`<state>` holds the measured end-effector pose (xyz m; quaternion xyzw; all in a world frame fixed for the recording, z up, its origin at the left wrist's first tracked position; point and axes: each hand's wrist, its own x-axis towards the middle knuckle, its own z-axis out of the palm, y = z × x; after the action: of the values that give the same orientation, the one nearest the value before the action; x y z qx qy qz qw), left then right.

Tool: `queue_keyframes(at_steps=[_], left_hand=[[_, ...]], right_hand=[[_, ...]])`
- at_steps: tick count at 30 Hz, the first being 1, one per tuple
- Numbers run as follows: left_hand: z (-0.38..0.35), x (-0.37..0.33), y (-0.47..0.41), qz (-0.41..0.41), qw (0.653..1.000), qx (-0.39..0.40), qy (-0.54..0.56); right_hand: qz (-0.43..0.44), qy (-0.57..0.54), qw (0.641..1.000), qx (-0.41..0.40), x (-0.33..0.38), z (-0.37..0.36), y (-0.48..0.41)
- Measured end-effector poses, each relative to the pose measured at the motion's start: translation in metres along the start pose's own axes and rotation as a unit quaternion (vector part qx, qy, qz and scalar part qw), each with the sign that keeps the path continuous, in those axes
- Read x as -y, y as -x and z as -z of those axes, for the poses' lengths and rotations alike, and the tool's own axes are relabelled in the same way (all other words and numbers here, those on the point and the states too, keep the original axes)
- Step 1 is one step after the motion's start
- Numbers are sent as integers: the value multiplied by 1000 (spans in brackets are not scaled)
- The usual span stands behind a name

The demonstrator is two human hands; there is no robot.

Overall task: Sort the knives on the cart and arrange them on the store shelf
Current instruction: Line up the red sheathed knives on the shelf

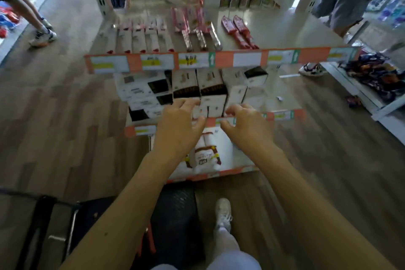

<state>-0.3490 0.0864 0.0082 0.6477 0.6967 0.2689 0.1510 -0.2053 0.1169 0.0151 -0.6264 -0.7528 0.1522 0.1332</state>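
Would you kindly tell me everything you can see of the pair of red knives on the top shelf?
The pair of red knives lies flat, side by side, on the top shelf, right of the pink-packaged knives. Both look wholly red and glossy, blades toward the back, handles toward the price rail. Blur hides whether they touch.

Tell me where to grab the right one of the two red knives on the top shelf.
Take the right red knife by its handle, the narrow end that points at the shelf's front rail. Come from the front and above: it lies flat, its broad blade end farther back, and the other red knife lies close on its left.
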Motion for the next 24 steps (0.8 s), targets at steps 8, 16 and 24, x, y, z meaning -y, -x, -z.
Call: queue_keyframes(at_steps=[8, 16, 24], left_hand=[[11, 45, 90, 27, 999, 26, -16], [18, 61, 164, 86, 996, 5, -12], [-2, 96, 220, 112, 992, 47, -23]], right_hand=[[8, -11, 997, 70, 33, -48, 79], [62, -34, 992, 100, 50, -69, 132], [80, -16, 986, 144, 58, -110, 176]])
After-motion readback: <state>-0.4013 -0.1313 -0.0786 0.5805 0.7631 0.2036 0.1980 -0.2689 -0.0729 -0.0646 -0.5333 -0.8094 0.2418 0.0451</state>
